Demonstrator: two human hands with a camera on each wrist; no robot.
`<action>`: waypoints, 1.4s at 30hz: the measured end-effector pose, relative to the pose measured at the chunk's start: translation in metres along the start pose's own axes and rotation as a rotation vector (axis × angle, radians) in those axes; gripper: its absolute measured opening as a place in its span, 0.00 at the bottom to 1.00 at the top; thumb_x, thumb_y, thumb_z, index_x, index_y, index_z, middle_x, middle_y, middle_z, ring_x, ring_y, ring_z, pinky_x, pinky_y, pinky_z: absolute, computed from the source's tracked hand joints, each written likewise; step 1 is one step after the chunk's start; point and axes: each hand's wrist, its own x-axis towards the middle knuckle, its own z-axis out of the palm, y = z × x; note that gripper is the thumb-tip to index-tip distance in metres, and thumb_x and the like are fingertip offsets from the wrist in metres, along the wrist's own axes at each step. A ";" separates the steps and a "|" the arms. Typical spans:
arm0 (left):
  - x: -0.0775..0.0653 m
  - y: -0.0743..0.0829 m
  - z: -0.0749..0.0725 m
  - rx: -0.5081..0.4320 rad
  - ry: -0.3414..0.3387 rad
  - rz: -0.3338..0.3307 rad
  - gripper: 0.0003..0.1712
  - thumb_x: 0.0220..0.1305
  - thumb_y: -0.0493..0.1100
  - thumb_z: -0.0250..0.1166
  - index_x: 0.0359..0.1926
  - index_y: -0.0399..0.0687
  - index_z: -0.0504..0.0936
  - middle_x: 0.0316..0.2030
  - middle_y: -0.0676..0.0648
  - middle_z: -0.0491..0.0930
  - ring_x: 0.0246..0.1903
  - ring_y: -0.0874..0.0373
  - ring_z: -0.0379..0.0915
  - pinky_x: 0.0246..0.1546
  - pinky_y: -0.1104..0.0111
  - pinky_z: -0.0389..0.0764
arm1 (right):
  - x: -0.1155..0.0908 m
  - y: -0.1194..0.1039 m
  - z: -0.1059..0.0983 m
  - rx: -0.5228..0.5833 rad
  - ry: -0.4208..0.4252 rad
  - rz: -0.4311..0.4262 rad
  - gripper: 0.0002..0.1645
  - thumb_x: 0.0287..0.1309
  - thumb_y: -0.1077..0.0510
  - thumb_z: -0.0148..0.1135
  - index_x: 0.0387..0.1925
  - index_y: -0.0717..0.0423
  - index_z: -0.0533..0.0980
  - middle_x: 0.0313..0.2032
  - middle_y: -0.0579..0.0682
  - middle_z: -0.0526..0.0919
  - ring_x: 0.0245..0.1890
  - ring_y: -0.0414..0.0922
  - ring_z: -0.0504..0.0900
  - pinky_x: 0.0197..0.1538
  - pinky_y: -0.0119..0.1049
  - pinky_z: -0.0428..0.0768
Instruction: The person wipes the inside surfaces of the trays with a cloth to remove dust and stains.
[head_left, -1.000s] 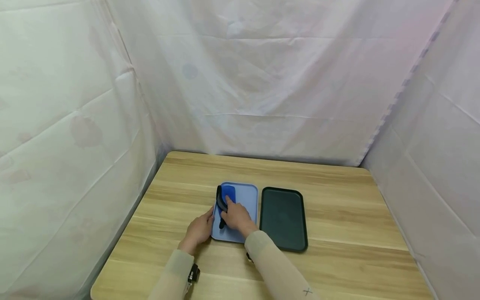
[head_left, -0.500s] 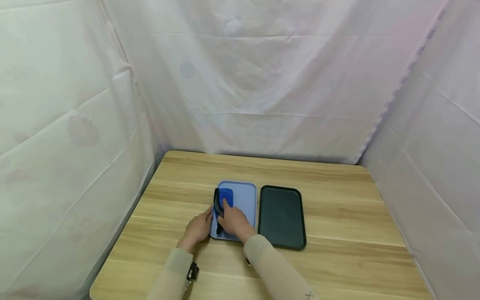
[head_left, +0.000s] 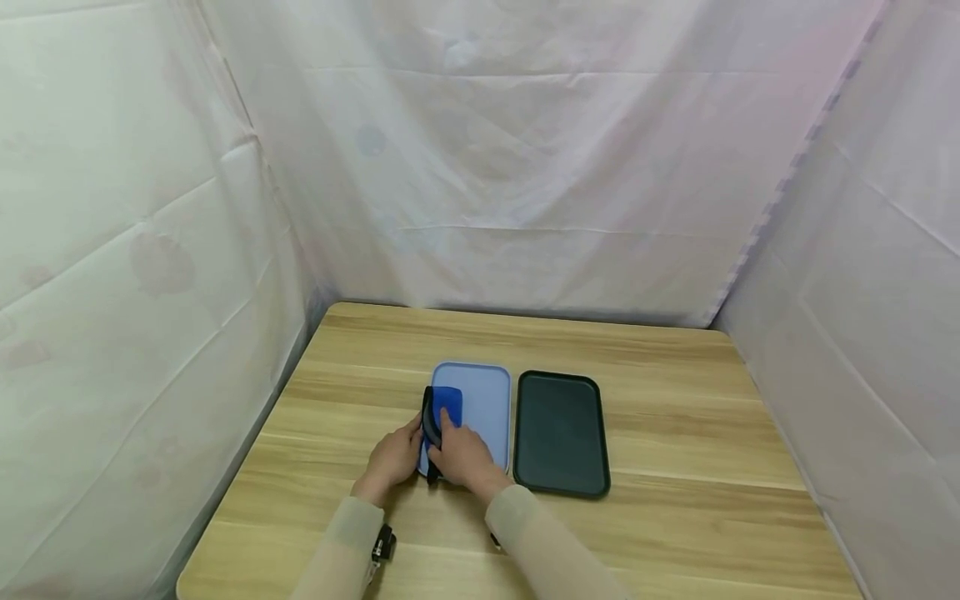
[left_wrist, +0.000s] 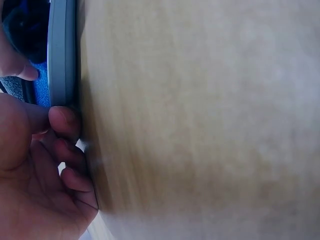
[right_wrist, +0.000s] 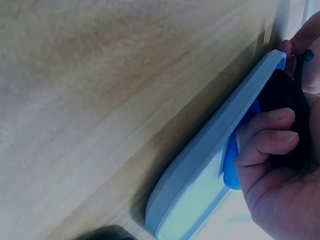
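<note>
Along the left side of the light blue tray (head_left: 489, 404) lies a blue scrubbing pad (head_left: 450, 398) with a black arched handle (head_left: 428, 415). My right hand (head_left: 463, 457) grips the handle, index finger laid forward on the blue part. In the right wrist view, curled fingers (right_wrist: 270, 142) wrap the black handle close over the tray's near end. My left hand (head_left: 394, 457) holds the tray's left edge; the left wrist view has its thumb and fingertips pinching the grey-blue rim (left_wrist: 62, 55). The handle's near end overlaps the tray's near left corner.
A dark green tray (head_left: 561, 433) lies just right of the blue one, a narrow gap between them. Both are on a wood-grain table (head_left: 675, 417). Pale cloth curtains (head_left: 525, 167) hang behind and at both sides.
My right hand has drawn the scrubbing pad toward me along the tray's left side, down to its near left corner. The left hand keeps its hold on the rim; the trays stay put.
</note>
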 end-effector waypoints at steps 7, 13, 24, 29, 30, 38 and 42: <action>0.000 -0.001 -0.001 -0.017 -0.004 0.005 0.27 0.83 0.46 0.48 0.77 0.48 0.67 0.47 0.37 0.88 0.34 0.52 0.80 0.41 0.53 0.81 | -0.008 -0.002 -0.003 -0.024 -0.028 -0.008 0.47 0.72 0.48 0.59 0.82 0.58 0.52 0.17 0.49 0.75 0.16 0.45 0.73 0.24 0.38 0.71; -0.001 0.000 -0.002 -0.015 -0.002 0.006 0.27 0.83 0.46 0.49 0.77 0.48 0.68 0.56 0.34 0.85 0.44 0.47 0.84 0.48 0.47 0.82 | -0.013 -0.004 -0.002 -0.006 -0.043 -0.003 0.47 0.70 0.48 0.59 0.82 0.59 0.52 0.17 0.49 0.75 0.15 0.45 0.74 0.22 0.38 0.71; -0.002 0.001 -0.003 -0.003 0.015 0.036 0.27 0.83 0.46 0.48 0.76 0.46 0.68 0.58 0.34 0.84 0.46 0.43 0.84 0.49 0.46 0.82 | -0.019 -0.009 -0.003 -0.004 -0.066 -0.004 0.48 0.69 0.47 0.60 0.80 0.62 0.55 0.26 0.54 0.83 0.19 0.45 0.75 0.25 0.37 0.71; -0.001 0.001 -0.003 0.005 0.016 0.040 0.27 0.83 0.45 0.49 0.77 0.46 0.68 0.57 0.33 0.84 0.49 0.40 0.84 0.49 0.45 0.82 | -0.020 -0.011 -0.007 -0.016 -0.098 -0.017 0.47 0.69 0.46 0.61 0.79 0.64 0.57 0.37 0.59 0.88 0.21 0.44 0.76 0.26 0.37 0.72; -0.001 0.001 -0.004 0.007 0.016 0.041 0.27 0.82 0.45 0.49 0.77 0.46 0.67 0.57 0.33 0.84 0.49 0.39 0.84 0.49 0.45 0.82 | -0.020 -0.012 -0.008 -0.026 -0.105 -0.020 0.47 0.69 0.46 0.61 0.79 0.64 0.58 0.41 0.60 0.88 0.22 0.44 0.76 0.27 0.36 0.72; -0.001 -0.002 -0.002 0.002 0.002 0.036 0.28 0.82 0.45 0.48 0.78 0.48 0.65 0.56 0.32 0.84 0.49 0.38 0.84 0.50 0.46 0.82 | -0.026 -0.015 -0.015 -0.025 -0.142 -0.021 0.46 0.69 0.45 0.62 0.78 0.65 0.60 0.55 0.67 0.85 0.26 0.45 0.77 0.32 0.37 0.75; 0.000 -0.003 -0.001 -0.005 -0.011 0.030 0.28 0.82 0.45 0.48 0.79 0.49 0.65 0.57 0.33 0.84 0.52 0.37 0.83 0.53 0.45 0.81 | -0.029 -0.015 -0.016 -0.025 -0.150 -0.027 0.45 0.69 0.45 0.62 0.77 0.65 0.60 0.57 0.68 0.84 0.27 0.46 0.78 0.34 0.37 0.76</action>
